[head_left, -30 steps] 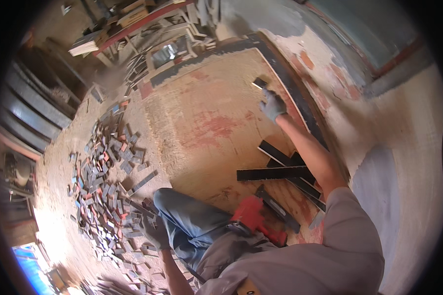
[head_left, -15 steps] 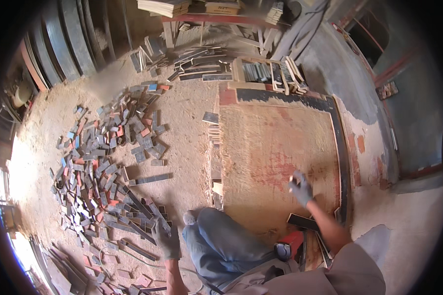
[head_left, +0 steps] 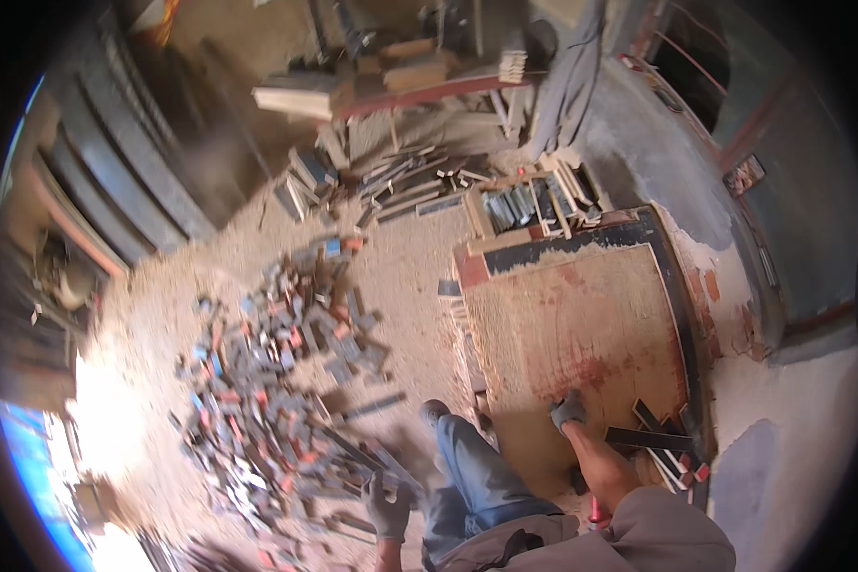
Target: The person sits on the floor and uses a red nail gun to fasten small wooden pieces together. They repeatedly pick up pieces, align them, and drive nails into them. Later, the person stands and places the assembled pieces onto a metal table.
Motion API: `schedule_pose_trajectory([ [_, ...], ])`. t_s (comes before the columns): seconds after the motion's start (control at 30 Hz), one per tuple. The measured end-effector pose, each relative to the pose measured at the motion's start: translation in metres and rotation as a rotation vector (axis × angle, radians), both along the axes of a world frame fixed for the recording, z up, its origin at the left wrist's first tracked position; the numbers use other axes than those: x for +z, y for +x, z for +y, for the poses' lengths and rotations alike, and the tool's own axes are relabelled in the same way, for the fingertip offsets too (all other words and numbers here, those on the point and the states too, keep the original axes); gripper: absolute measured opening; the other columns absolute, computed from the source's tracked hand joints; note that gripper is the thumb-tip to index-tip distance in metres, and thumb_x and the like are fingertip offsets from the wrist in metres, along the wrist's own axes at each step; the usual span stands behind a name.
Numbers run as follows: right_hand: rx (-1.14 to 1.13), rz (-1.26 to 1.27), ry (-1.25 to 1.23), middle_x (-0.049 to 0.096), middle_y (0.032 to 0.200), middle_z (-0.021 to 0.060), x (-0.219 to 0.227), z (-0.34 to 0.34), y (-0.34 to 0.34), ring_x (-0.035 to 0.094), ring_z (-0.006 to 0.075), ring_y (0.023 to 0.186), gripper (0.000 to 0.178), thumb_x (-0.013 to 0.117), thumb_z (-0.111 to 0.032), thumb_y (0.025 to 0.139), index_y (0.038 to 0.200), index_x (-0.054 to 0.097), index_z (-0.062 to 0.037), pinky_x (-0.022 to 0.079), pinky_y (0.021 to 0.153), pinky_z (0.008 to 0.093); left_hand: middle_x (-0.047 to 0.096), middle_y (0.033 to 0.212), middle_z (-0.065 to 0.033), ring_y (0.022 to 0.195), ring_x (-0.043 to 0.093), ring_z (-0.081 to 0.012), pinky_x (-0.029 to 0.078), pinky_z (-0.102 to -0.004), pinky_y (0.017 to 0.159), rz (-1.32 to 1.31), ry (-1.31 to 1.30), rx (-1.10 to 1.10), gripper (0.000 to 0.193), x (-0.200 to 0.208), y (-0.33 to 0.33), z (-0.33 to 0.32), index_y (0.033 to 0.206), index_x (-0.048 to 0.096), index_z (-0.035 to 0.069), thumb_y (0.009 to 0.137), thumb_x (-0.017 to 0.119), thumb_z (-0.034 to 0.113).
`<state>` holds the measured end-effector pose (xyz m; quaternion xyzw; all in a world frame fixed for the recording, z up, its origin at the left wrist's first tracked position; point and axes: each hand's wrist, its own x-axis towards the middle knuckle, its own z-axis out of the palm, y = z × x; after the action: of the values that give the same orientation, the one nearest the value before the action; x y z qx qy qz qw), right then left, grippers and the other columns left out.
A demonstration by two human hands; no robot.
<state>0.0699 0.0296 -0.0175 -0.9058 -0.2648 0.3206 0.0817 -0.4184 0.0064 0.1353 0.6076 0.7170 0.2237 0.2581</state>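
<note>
Left gloved hand (head_left: 388, 510) grips a dark strip (head_left: 367, 459) from the scrap pile (head_left: 276, 381) at nine o'clock; right gloved hand (head_left: 568, 411) presses flat, empty, on the dusty board (head_left: 582, 315) for support.

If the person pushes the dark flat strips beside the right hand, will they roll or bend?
The dark strips look flat and straight-edged, so they would probably slide, not roll. They appear rigid, like wood offcuts, and likely light. The sawdust-covered board under the right hand may let them slip.

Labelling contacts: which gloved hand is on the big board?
The right hand, pressed flat on the board; the left hand is over the scrap pile.
</note>
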Motion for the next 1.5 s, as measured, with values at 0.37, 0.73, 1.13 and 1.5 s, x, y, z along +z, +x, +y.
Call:
schedule_pose_trajectory([
  [0.37,0.017,-0.356,-0.193,0.073,0.136,0.0172,-0.085,-0.004,0.012,0.070,0.0413,0.121,0.060,0.066,-0.041,0.097,0.145,0.053,-0.0079,0.057,0.104,0.0499,0.069,0.120,-0.0176,0.110,0.067,-0.0345,0.055,-0.0440,0.099,-0.041,0.293,-0.526,0.064,0.028,0.176,0.440,0.138,0.067,0.000,0.087,0.089,0.032],
  [0.73,-1.097,0.528,0.404,0.068,0.067,0.0091,0.100,0.203,-0.002,0.061,0.0189,0.043,0.042,0.064,-0.045,0.110,0.091,0.066,-0.0068,0.052,0.038,0.0353,0.072,0.113,-0.0206,0.104,0.070,-0.0394,0.057,-0.0491,0.090,-0.060,0.535,-0.758,0.059,0.102,0.474,0.923,0.131,0.070,0.004,0.090,0.087,0.044],
  [1.13,-1.158,0.369,0.151,0.064,0.150,0.0135,0.211,0.425,-0.021,0.062,0.0244,0.131,0.062,0.073,-0.020,0.097,0.156,0.058,-0.0165,0.048,0.112,0.0348,0.064,0.139,-0.0271,0.129,0.065,-0.0447,0.056,-0.0557,0.104,0.096,0.252,-0.688,0.095,0.078,0.953,1.293,0.143,0.060,0.004,0.079,0.080,0.071],
  [1.5,-1.217,0.230,0.148,0.076,0.126,0.0108,0.292,0.563,0.003,0.072,0.0245,0.099,0.044,0.065,-0.012,0.102,0.145,0.069,-0.0117,0.058,0.088,0.0387,0.079,0.129,-0.0144,0.122,0.076,-0.0258,0.061,-0.0387,0.103,0.364,-0.117,-0.697,0.073,0.064,1.098,1.353,0.124,0.082,0.010,0.068,0.086,0.058],
])
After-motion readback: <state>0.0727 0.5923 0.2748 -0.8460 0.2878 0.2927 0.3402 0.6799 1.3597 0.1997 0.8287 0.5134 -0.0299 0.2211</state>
